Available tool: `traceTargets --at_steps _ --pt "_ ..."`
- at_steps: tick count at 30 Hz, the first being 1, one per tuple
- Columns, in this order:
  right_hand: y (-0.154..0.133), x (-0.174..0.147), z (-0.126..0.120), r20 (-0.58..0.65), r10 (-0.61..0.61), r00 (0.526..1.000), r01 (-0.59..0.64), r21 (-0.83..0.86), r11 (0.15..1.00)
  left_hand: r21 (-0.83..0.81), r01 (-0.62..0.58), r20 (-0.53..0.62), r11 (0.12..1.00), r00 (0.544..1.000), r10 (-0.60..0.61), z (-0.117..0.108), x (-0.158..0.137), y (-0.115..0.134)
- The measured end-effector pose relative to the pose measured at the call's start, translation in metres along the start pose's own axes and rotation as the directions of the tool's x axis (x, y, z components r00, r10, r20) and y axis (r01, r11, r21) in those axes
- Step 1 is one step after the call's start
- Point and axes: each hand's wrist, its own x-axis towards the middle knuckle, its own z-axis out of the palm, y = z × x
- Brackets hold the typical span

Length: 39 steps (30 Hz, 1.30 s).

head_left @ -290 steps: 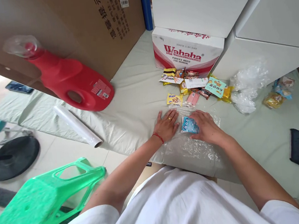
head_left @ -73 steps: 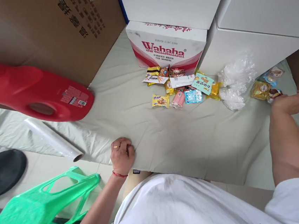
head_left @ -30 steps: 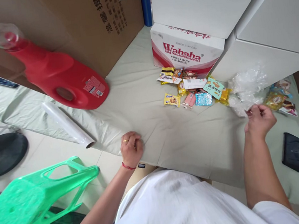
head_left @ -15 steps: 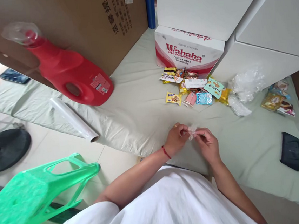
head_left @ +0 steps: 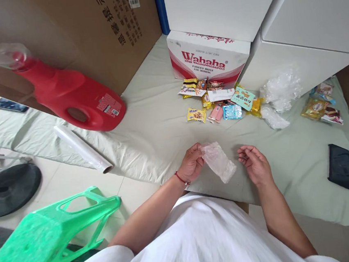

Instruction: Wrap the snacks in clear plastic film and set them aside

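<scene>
Plastic bag (head_left: 218,161), one, in left hand (head_left: 191,164)

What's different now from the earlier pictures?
The blue packet, in the right hand at first, now lies farther off among the snacks by the box. A moment ago both hands pinched the scrunched plastic; now the left hand holds it, opened out, and the right has let go. The red jug and green stool stayed put.

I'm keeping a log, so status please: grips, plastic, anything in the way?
Left grip holds clear plastic. Right grip loosely curled, apart from it. Nothing visible between; snack packets lie beyond.
</scene>
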Motion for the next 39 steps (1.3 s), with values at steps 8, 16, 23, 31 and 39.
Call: traceTargets --at_steps 8,16,23,31,39 --pt "-0.008 -0.008 0.025 0.361 0.162 0.918 -0.104 -0.174 0.979 0.268 0.005 0.081 0.964 0.996 -0.027 0.006 0.004 -0.008" --pt "0.006 -0.017 0.032 0.163 -0.098 0.982 0.138 -0.256 0.957 0.665 -0.144 -0.083 0.733 0.961 0.264 0.007 -0.009 -0.012" --pt "0.006 -0.032 0.047 0.185 -0.143 0.972 0.198 -0.322 0.926 0.580 -0.191 0.007 0.792 0.973 0.230 0.028 -0.011 -0.033" --pt "-0.002 -0.021 0.029 0.023 -0.091 0.996 0.093 -0.083 0.992 0.221 -0.048 -0.217 0.974 0.971 0.098 0.010 -0.004 -0.021" --pt "0.009 -0.016 0.035 -0.057 -0.152 0.987 0.134 -0.244 0.960 0.472 -0.070 -0.275 0.879 0.935 0.223 0.002 0.005 -0.030"
